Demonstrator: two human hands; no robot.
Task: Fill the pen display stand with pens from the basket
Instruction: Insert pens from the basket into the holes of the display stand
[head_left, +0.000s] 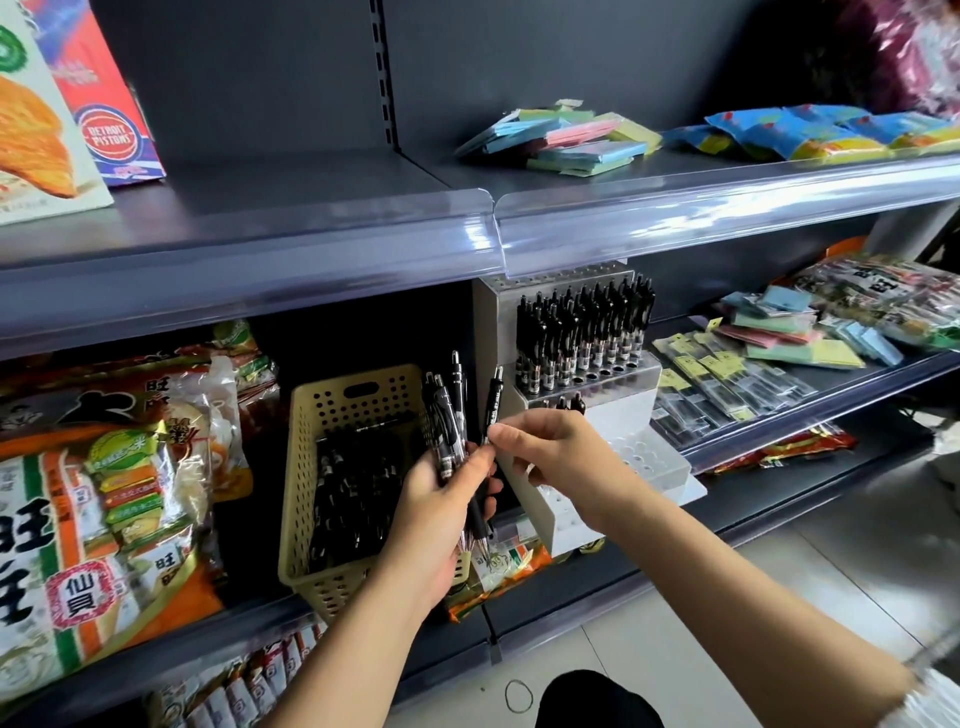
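Left hand (441, 519): fingers curled around a bundle of black pens (448, 415), held upright with the clicker ends up. The bundle stands in front of the right end of the basket (311, 410).

Right hand (556, 457): thumb and forefinger pinch a single pen (493, 402) at mid-barrel, just beside the bundle. The other fingers are loosely bent. The lower end of this pen appears to sit against the left hand's fingers, but the overlap hides it.

The basket (beige, perforated) rests on the middle shelf (779, 499) and contains loose pens (358, 488). The pen display stand (634, 410) stands just to its right. The upper tiers of the stand carry upright racked pens (587, 327); the lower steps show open holes.

Snack bags (104, 493) lie left of the basket.
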